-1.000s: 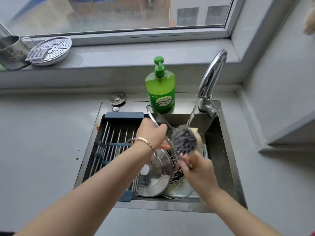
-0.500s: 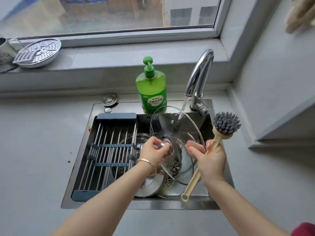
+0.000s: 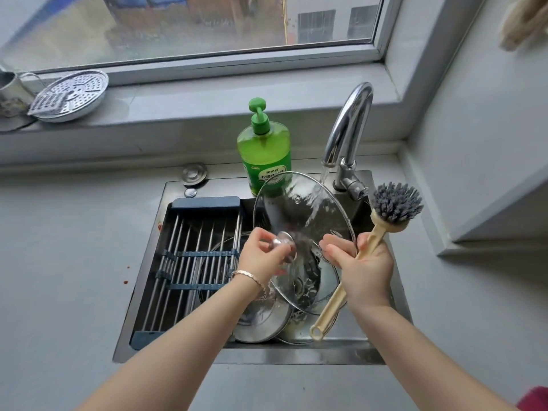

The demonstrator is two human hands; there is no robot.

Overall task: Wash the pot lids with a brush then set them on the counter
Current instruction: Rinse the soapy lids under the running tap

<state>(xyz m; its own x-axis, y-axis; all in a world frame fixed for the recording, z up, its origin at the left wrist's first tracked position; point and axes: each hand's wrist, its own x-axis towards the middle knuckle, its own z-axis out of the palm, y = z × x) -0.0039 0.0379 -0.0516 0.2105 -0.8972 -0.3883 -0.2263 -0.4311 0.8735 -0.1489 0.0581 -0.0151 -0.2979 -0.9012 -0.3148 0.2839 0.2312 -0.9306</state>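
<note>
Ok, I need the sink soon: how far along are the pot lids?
Nothing looks finished: no lid sits on the counter. In hand: the left hand holds the glass lid by its knob under the running tap, while the right hand grips the brush, its bristles off the glass. Left: a steel lid and a second glass lid lie in the sink.

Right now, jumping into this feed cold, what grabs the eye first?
The big glass lid, held tilted over the sink by the left hand gripping its knob, with water from the faucet running onto it. Next, the brush gripped by the right hand, bristles up, right of the lid. A green soap bottle stands behind the sink.
</note>
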